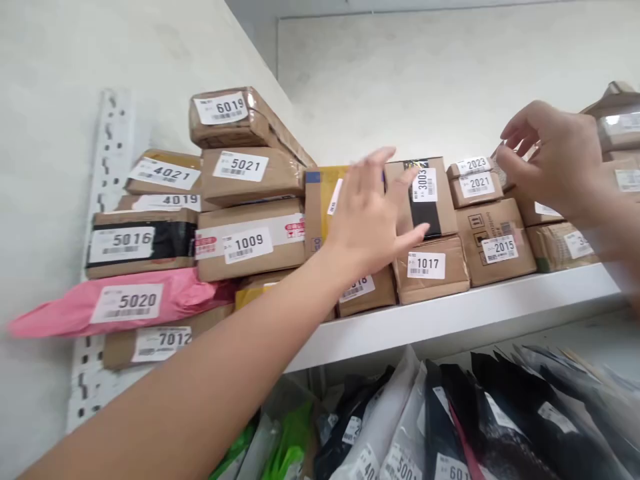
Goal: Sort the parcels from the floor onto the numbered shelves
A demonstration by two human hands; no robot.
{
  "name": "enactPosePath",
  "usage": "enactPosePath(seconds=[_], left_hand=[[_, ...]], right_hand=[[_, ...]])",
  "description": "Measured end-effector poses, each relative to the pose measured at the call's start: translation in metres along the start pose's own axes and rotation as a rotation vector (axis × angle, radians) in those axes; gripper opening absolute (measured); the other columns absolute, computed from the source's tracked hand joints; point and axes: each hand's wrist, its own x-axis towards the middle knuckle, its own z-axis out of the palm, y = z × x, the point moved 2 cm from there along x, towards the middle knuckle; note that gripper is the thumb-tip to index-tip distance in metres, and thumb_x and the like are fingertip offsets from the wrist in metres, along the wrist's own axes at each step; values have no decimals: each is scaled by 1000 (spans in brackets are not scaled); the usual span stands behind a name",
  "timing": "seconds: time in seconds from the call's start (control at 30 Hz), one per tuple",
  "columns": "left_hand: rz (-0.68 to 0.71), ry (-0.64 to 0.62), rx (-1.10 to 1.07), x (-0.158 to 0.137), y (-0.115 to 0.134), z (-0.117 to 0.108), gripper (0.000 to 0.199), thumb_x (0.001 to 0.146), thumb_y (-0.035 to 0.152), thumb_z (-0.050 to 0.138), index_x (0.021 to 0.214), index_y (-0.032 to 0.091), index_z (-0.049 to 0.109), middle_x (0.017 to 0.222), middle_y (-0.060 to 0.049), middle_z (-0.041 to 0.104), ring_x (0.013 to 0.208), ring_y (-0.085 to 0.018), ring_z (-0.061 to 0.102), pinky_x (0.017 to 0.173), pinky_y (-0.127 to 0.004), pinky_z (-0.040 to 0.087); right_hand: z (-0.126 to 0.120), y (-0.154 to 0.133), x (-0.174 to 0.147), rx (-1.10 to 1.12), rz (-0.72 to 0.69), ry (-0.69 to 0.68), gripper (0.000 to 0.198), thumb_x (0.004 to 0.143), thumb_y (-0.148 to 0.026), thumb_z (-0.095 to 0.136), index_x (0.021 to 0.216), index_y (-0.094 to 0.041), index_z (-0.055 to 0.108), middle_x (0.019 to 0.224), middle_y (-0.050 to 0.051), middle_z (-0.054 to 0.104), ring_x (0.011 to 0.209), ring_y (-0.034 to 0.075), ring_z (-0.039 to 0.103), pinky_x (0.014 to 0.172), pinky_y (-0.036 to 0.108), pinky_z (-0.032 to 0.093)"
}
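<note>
On the white shelf [450, 317], the taped carton marked 3003 [425, 207] sits atop the 1017 box [433, 267], beside a yellow-taped box [319, 207]; it looks stiff and fairly light, its glossy tape perhaps slippery, so the side walls would make the surest hold. The left hand [365, 213] spreads fingers and thumb before those two upper boxes, contact unclear, while the right hand [555, 150] curls near the small 2023 box [473, 167], any grip impossible to tell. Other printed labels [247, 245] read 1009, 2015, 2021.
</note>
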Motion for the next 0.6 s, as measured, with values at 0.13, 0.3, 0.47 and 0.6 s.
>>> enactPosePath(seconds=[0.13, 0.3, 0.47, 0.6], left_hand=[[3, -90, 21, 5, 14, 33, 76, 86, 59, 69, 154, 38, 43, 169, -7, 31, 159, -41, 18, 130, -69, 10], [-283, -78, 138, 21, 34, 30, 92, 85, 64, 66, 161, 22, 35, 165, -19, 36, 156, -46, 25, 128, -68, 16], [-674, -395, 333, 40, 76, 9, 98, 86, 73, 62, 155, 6, 42, 143, -28, 55, 125, -47, 60, 100, -53, 56], [-822, -523, 353, 46, 99, 11, 108, 85, 77, 62, 163, 8, 29, 143, -28, 55, 113, -41, 68, 86, -42, 61]], right_hand=[[-4, 37, -2, 57, 47, 19, 5, 84, -21, 64, 88, -22, 63, 85, 6, 71, 75, 18, 63, 78, 38, 50], [-5, 56, -6, 163, -27, -65, 13, 84, -31, 61, 90, -21, 66, 82, 5, 69, 71, 18, 62, 72, 37, 50], [11, 40, -16, 142, -127, -364, 26, 82, -34, 61, 102, -20, 69, 83, 6, 70, 73, 21, 62, 65, 35, 45], [25, 37, -23, 115, -165, -477, 28, 81, -33, 61, 105, -20, 68, 88, 8, 72, 74, 21, 61, 62, 32, 38]])
